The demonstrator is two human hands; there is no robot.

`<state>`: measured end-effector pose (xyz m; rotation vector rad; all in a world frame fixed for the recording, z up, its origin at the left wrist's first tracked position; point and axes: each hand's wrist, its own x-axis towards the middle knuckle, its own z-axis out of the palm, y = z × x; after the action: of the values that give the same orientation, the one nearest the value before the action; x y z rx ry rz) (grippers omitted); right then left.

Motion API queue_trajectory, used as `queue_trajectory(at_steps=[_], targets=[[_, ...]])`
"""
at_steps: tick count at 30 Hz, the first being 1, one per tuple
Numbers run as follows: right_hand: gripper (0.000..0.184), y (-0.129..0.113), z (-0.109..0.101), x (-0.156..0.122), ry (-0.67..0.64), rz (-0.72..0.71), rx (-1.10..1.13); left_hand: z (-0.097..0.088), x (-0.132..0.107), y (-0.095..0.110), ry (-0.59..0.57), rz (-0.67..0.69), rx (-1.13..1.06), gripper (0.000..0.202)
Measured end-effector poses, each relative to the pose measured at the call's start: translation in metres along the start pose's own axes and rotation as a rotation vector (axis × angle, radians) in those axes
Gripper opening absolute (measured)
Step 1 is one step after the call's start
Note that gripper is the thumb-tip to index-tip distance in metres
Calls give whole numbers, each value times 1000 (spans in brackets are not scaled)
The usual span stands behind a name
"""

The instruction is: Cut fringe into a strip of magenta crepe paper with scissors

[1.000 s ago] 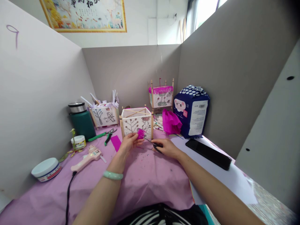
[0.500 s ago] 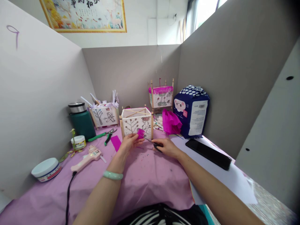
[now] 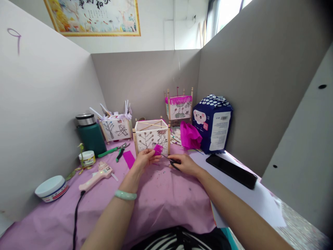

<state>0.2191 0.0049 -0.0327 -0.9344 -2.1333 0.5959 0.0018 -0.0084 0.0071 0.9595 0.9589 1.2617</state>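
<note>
My left hand pinches a small piece of magenta crepe paper just in front of a square paper lantern with wooden posts and drawn flowers. My right hand is closed round the black handles of small scissors, whose blades point left at the paper piece. Both hands hover low over the purple cloth. A flat magenta strip lies on the cloth left of my left hand.
A pink glue gun with a black cord, green pliers, a green flask, a round tin and a small jar lie left. Behind stand two more lanterns, crumpled magenta paper, a blue pack. A black phone lies right.
The paper piece in my left hand has shifted slightly right and turned towards the scissor blades. The hands have otherwise stayed in place.
</note>
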Motion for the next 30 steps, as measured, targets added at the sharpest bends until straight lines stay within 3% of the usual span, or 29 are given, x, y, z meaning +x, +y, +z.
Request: queue_trajectory(at_steps=[30], targets=[[39,4,0,0,3,-4,-8,1,-2,1,7,-16,28,8]])
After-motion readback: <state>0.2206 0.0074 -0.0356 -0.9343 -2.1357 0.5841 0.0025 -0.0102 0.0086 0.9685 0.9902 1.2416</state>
